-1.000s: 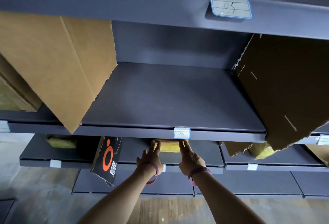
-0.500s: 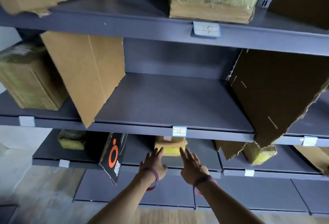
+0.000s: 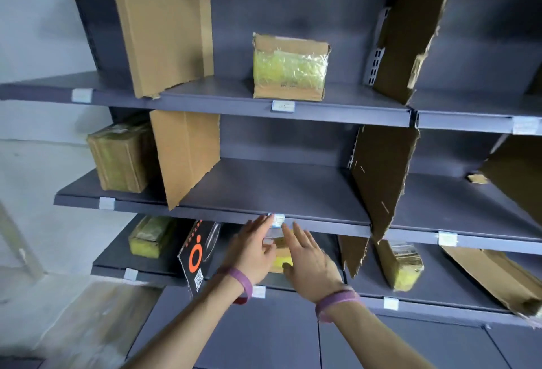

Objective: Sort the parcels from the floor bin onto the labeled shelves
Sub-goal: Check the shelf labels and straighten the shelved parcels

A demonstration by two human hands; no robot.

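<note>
Both hands have drawn back from the parcel [image 3: 282, 257] — left hand [image 3: 252, 251] and right hand [image 3: 312, 264] flat-fingered, grip fully slack, holding nothing, parcel resting on the lower shelf [image 3: 113, 254] between them — judged best to withdraw straight back, without nudging it askew.

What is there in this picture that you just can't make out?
Head view:
- Small parcel: mostly hidden behind the left hand and right hand.
- Writing on the shelf label above it: blurred and too small to read.
- Upper label: too blurred to read.
- Floor bin: outside the frame.
</note>
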